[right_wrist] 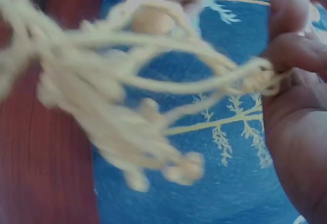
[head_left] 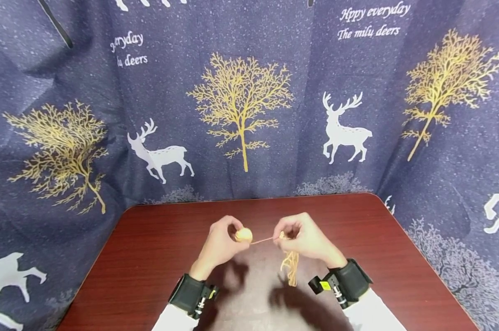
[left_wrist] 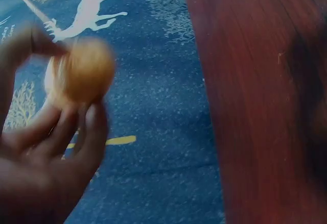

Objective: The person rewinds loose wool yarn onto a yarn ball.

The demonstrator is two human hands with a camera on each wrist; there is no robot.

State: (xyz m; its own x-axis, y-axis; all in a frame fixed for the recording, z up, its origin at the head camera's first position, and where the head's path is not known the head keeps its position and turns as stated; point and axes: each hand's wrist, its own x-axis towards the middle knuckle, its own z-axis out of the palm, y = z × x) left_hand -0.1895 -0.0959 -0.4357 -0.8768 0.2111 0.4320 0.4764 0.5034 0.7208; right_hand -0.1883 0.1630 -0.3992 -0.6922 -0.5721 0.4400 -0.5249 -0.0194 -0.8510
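My left hand (head_left: 224, 241) pinches a small pale-yellow ball (head_left: 243, 235), which looks like wound yarn; in the left wrist view the ball (left_wrist: 84, 73) sits between thumb and fingertips, blurred. A single strand of yarn (head_left: 261, 240) runs taut from the ball across to my right hand (head_left: 305, 236). That hand pinches the strand along with a cream yarn bundle (head_left: 290, 266), whose loose loops dangle below the fingers. Up close in the right wrist view, the bundle (right_wrist: 112, 91) is a tangle of loops and ends. Both hands are held above the table.
The reddish-brown table (head_left: 158, 243) carries a bright glare near its front middle. Behind and beside it hangs a dark blue curtain (head_left: 266, 184) printed with trees and deer. Each wrist wears a black strap with a small camera (head_left: 321, 285).
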